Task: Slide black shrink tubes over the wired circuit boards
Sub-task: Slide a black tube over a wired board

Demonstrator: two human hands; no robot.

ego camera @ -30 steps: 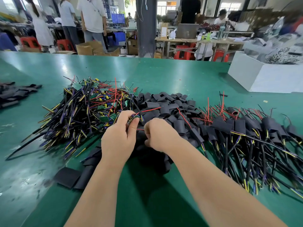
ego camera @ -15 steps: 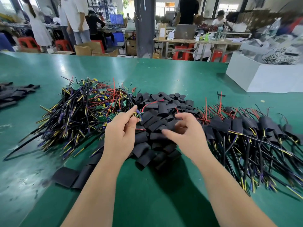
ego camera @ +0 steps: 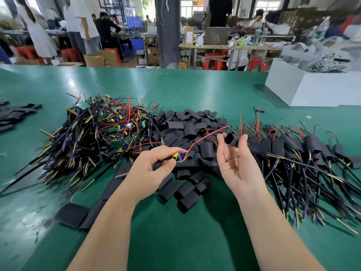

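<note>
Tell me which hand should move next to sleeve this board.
Right. The right hand pinches a black shrink tube close to the free end of the red wire; the left hand grips the circuit board and can probably hold steady.

Bright overhead light, table (ego camera: 97, 83) glare (edges blurred)
</note>
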